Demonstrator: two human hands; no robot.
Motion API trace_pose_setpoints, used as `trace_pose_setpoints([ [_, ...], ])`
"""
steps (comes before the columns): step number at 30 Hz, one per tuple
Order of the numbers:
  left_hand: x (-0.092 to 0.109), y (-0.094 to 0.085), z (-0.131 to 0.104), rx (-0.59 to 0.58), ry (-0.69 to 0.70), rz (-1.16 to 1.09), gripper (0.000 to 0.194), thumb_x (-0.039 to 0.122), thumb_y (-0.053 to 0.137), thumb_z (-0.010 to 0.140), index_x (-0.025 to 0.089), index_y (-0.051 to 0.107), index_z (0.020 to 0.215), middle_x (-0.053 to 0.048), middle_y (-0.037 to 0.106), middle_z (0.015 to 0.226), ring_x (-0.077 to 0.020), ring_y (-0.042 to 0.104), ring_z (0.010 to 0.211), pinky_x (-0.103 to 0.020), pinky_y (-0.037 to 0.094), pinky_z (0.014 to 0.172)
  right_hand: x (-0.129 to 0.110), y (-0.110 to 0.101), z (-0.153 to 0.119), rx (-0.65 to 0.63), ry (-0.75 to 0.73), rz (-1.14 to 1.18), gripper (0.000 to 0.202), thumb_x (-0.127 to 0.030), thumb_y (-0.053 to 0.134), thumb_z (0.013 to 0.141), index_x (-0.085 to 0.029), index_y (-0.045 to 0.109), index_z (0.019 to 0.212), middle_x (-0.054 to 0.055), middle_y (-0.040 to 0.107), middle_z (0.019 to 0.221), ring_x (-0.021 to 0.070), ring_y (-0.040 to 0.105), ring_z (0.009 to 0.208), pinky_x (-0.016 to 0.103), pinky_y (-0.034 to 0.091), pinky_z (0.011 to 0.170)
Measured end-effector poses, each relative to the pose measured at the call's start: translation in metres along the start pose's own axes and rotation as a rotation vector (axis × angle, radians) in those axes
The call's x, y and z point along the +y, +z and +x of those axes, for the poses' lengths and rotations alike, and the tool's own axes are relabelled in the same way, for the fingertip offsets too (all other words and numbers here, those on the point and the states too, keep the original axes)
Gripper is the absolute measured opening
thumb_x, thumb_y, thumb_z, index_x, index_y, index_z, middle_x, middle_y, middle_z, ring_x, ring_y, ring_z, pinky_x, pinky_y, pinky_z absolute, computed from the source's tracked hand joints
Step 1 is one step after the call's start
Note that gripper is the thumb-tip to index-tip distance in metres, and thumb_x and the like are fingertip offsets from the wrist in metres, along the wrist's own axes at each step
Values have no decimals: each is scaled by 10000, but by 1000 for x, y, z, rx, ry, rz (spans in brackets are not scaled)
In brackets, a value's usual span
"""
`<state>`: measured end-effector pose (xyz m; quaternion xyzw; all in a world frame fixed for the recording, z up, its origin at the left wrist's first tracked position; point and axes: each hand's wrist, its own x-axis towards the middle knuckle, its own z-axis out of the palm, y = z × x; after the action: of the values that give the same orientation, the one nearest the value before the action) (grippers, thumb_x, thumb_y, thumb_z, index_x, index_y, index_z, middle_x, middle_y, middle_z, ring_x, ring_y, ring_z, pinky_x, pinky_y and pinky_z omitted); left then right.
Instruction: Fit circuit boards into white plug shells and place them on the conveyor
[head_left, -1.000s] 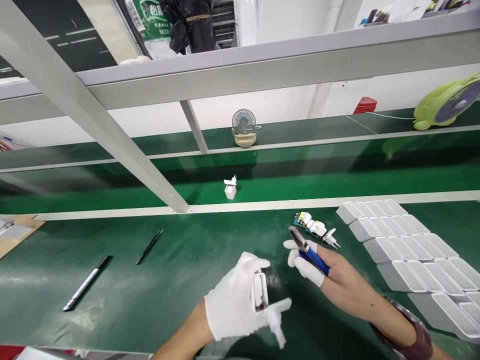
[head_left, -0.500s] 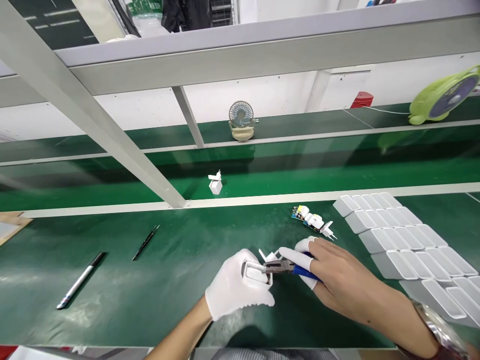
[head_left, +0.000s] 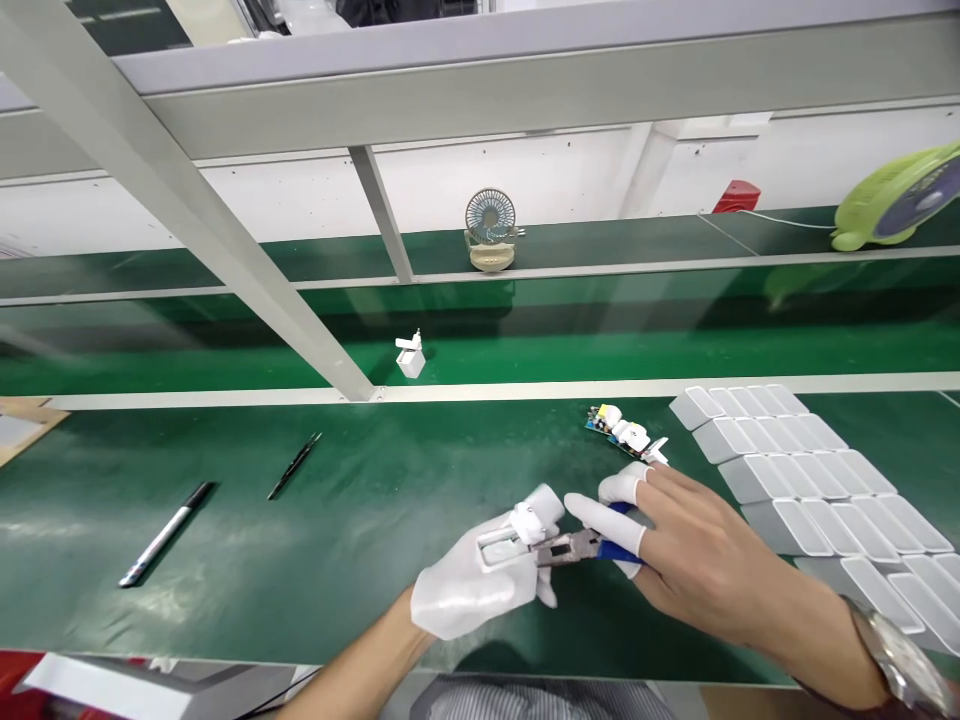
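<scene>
My left hand, in a white glove, is wrapped around a white plastic charger housing with its opening facing up. A white end piece rests against the housing's far side; whether it is joined on is unclear. My right hand, with white finger cots, grips blue-handled pliers. The plier jaws touch the housing's right edge; what is between them is too small to make out. Just beyond my right fingers lie small circuit boards with white parts.
Rows of translucent white cases stand at the right. A marker and a black pen-like tool lie left. A small white charger sits beyond the rail. A beige fan and a green fan stand on the shelf.
My left hand has turned the housing, and the white end piece now shows higher, over its far side. The pliers stay at its right edge. The camera view has shifted slightly.
</scene>
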<state>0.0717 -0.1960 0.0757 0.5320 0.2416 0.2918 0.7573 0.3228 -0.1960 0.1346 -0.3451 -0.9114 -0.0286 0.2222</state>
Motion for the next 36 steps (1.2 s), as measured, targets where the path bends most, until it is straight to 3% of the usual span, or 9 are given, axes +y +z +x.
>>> trace_pose_setpoints([
  [3, -2, 2, -7, 3, -146, -42, 758, 662, 752, 710, 180, 530, 1252, -76, 663, 897, -269, 693, 846, -417, 562, 731, -1, -3, 1, 56, -66, -37, 431, -3, 477, 825, -197, 670, 1158, 92, 623, 863, 220, 539, 744, 369, 457, 649],
  [8, 8, 10, -14, 143, -162, 229, 707, 316, 902, 606, 209, 566, 1219, -66, 672, 1135, -289, 622, 1087, -455, 486, 992, -7, -9, 5, 108, -230, -136, 269, -45, 459, 895, -104, 688, 1024, 141, 637, 865, 236, 536, 728, 391, 442, 638],
  [11, 16, 18, -13, 200, -187, 360, 673, 223, 885, 586, 215, 589, 1190, -31, 686, 1144, -286, 628, 1102, -434, 486, 1004, -12, -12, 7, 73, -312, -210, 285, -51, 438, 899, -60, 699, 1013, 163, 654, 841, 267, 572, 757, 428, 444, 676],
  [18, 17, 25, -10, 263, -258, 438, 639, 180, 884, 542, 220, 632, 1127, 8, 700, 1107, -246, 654, 1008, -387, 507, 950, -18, -13, 10, 22, -361, -251, 319, -64, 457, 881, -171, 597, 615, 91, 614, 684, 216, 534, 639, 427, 416, 685],
  [23, 24, 30, -7, 229, -310, 325, 639, 171, 867, 563, 218, 624, 1152, 1, 709, 1123, -251, 656, 1053, -371, 512, 948, -20, -14, 17, 12, -396, -295, 286, -99, 481, 889, -175, 604, 642, 72, 602, 666, 215, 542, 641, 430, 421, 707],
  [29, 43, 33, -2, 189, -395, 346, 634, 174, 846, 562, 229, 625, 1154, -9, 710, 1182, -275, 642, 1118, -386, 506, 970, -21, -15, 22, -37, -454, -359, 217, -135, 501, 896, -157, 657, 745, 72, 613, 688, 216, 548, 649, 446, 424, 724],
  [36, 43, 31, -3, 150, -393, 359, 643, 216, 848, 584, 227, 618, 1184, -32, 701, 1235, -295, 634, 1159, -409, 502, 993, -19, -18, 28, -67, -517, -401, 198, -142, 502, 888, -176, 641, 751, 52, 588, 666, 217, 536, 628, 449, 409, 723],
])
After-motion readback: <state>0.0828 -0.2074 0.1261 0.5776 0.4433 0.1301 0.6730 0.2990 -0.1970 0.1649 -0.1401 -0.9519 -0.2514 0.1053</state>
